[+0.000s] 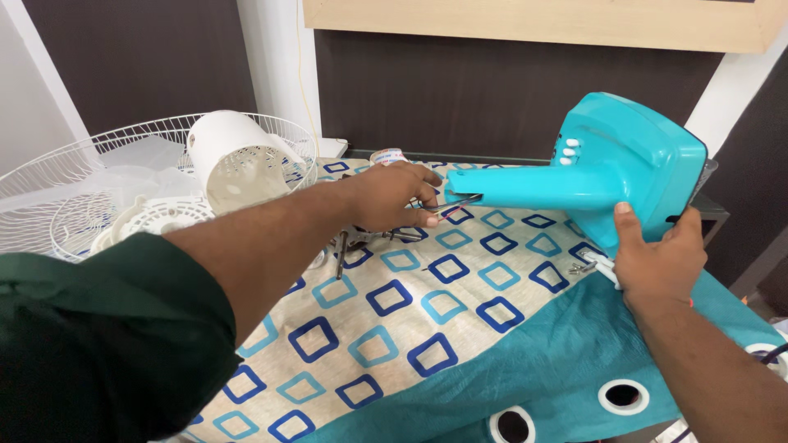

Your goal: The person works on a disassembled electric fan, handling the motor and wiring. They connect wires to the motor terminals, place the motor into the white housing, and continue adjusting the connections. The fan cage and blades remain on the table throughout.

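Observation:
My right hand (pixel 662 259) grips the square base of a turquoise fan stand (pixel 624 160), held tipped on its side above the table, its neck pointing left. My left hand (pixel 392 194) reaches to the open end of that neck and pinches thin wires or a metal piece (pixel 460 202) sticking out of it. A white cord (pixel 602 267) hangs by my right hand. Under the left hand lie dark metal tools (pixel 355 242), partly hidden.
A cloth (pixel 427 312) with blue squares and a teal border covers the table. At the left lie a white wire fan grille (pixel 57 176), a white motor housing (pixel 234 160) and a white plastic disc (pixel 156 217). A small round container (pixel 387 155) sits behind.

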